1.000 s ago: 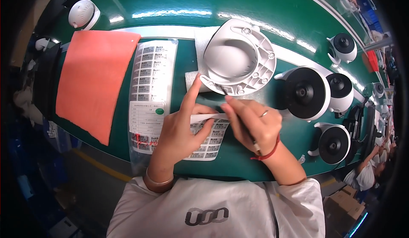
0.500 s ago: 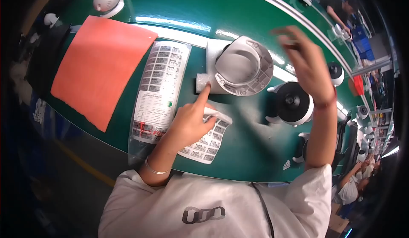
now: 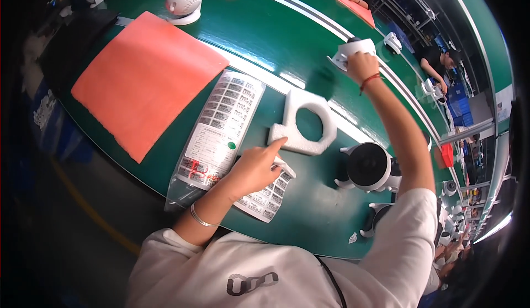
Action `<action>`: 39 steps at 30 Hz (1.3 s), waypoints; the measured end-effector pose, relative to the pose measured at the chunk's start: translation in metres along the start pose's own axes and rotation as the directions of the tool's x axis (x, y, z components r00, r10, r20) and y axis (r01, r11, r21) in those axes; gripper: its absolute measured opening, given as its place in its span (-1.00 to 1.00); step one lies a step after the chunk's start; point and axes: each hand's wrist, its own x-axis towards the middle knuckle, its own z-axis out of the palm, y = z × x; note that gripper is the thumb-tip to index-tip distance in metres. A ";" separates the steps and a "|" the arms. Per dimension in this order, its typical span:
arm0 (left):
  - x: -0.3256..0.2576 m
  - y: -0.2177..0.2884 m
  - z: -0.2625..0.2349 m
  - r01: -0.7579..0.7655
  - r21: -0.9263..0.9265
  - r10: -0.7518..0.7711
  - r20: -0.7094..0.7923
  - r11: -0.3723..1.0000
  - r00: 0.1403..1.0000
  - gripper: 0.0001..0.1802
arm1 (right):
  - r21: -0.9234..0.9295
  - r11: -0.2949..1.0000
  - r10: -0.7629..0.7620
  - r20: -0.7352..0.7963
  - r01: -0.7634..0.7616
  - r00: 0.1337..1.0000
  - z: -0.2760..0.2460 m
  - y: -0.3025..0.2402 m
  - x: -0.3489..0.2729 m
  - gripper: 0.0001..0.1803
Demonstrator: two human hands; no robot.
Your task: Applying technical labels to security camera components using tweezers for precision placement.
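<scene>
My left hand (image 3: 254, 170) holds a sheet of grey-and-white labels (image 3: 266, 200) between thumb and curled fingers. Its index finger stretches out to the near left corner of a white foam ring block (image 3: 281, 136), whose round opening shows green tabletop. Far out over the bench, my right hand (image 3: 361, 67) is closed on a white rounded camera device (image 3: 358, 47) with a dark top and a flared base. Its fingertips are partly hidden.
Left of the labels lie a bagged label roll (image 3: 218, 126) and an orange mat (image 3: 146, 81). A white camera (image 3: 185, 3) stands at the far left. Another with a black face (image 3: 368, 165) sits right of the foam. Co-workers are at the far right.
My right hand has reached farther out and now grips a white device. The white device that lay in the foam block is out of it. My left hand stays on the labels.
</scene>
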 end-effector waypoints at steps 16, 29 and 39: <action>-0.004 -0.005 0.010 -0.038 0.019 0.038 0.010 0.999 0.999 -0.32 | 0.506 0.863 -0.142 0.243 0.000 0.960 -0.084 0.026 -0.122 -0.57; -0.001 -0.003 0.012 -0.030 -0.018 0.030 0.005 0.999 1.000 -0.33 | 0.551 0.834 -0.185 0.350 -0.042 0.918 -0.099 0.038 -0.261 0.62; 0.004 -0.001 0.019 0.007 -0.053 -0.003 0.076 0.999 0.997 -0.30 | 0.686 0.724 -0.267 0.191 0.066 0.945 -0.090 0.061 -0.256 0.24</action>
